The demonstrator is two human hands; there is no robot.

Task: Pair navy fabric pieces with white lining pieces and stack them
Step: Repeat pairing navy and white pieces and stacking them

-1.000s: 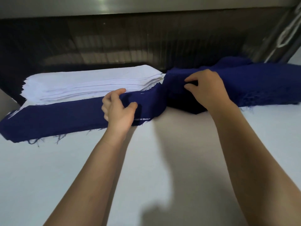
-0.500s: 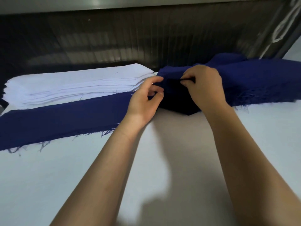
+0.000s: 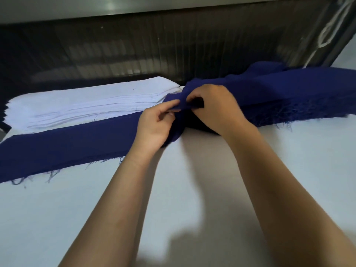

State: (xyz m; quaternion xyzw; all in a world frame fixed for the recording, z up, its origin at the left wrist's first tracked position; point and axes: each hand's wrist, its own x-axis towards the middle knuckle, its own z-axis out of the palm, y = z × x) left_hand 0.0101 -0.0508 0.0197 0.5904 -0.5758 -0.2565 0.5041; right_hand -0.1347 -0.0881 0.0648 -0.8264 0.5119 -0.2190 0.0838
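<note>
An edge of the navy stack (image 3: pixel 289 97), beside the white lining pile (image 3: pixel 86 105) on the surface (image 3: pixel 57 218), is pinched by the left hand (image 3: pixel 156 124) and the right hand (image 3: pixel 217 108), and two layers could be lifted together if the frayed threads snag.

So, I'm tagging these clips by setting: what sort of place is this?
Likely a garment workshop: a neat stack of white lining pieces and frayed navy fabric pieces on a broad pale worktable, with the left hand and right hand pinching one.
</note>
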